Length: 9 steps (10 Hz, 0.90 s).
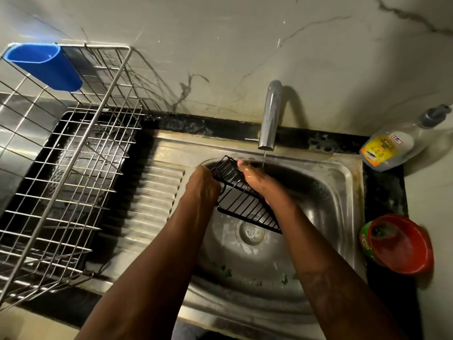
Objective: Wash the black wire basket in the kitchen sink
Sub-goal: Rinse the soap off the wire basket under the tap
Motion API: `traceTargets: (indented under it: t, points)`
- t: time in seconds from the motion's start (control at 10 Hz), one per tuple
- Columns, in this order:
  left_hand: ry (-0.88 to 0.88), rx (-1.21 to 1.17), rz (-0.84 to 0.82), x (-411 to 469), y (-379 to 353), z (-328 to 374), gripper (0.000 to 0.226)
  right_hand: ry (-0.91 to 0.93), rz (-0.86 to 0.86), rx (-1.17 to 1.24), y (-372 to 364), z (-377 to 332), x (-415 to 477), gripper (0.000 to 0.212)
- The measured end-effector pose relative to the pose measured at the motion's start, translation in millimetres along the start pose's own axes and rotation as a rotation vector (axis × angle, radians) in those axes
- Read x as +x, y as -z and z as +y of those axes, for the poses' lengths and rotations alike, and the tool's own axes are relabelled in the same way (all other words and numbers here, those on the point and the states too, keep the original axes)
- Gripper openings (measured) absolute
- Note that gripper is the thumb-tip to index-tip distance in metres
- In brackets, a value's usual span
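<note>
The left grip (203, 185) was clamped on the near-left edge of the black wire basket (245, 204), fingers curled round the wires. The right grip (257, 182) lay wet along the basket's upper right side; I could not tell whether its fingers curled behind the wires. The basket hung tilted over the bowl of the sink (343, 173), above the drain (251, 233). At 12 o'clock from it the tap (269, 114) ran a thin stream (264, 158) just beside the right fingertips. At 9 o'clock a steel dish rack (73, 155) carried a blue cup (46, 65). On the counter (384, 192), a soap bottle (392, 148) lay at 2 o'clock and a red bowl (402, 244) at 4.
</note>
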<state>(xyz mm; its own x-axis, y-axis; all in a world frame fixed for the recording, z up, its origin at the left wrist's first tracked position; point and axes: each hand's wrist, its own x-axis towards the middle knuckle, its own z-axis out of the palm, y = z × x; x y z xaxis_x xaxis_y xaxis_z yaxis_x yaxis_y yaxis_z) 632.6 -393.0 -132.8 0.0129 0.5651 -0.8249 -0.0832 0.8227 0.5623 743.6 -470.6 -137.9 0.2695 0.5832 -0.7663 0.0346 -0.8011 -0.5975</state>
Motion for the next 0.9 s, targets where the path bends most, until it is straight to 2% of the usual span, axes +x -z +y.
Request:
traceTargets:
  t: [0.1,0.2,0.3,0.4,0.5,0.6,0.7,0.9]
  points:
    - [-0.041,0.109,0.061,-1,-8,-6,0.017,-0.076,0.194,0.031,8,37,-4,0.062]
    - [-0.115,0.214,0.028,-5,-18,-9,0.012,-0.005,0.495,-0.018,5,47,-3,0.043]
    - [-0.12,0.39,-0.014,-30,-39,-18,0.024,0.302,0.793,0.061,3,40,-21,0.033]
    - [-0.097,0.476,-0.186,-36,-47,-18,0.034,0.451,0.777,0.128,11,34,-32,0.035]
    - [-0.002,0.621,-0.548,-49,-55,-17,0.036,0.428,0.779,-0.046,25,40,-36,0.04]
    - [0.1,0.635,-0.656,-59,-63,-15,0.033,0.36,0.798,-0.182,36,47,-36,0.045]
    - [0.224,0.58,-0.665,-68,-77,-13,0.034,0.31,0.794,-0.163,49,55,-33,0.051]
    - [0.274,0.662,-0.605,-66,-84,-3,0.031,0.256,0.748,-0.097,63,55,-32,0.04]
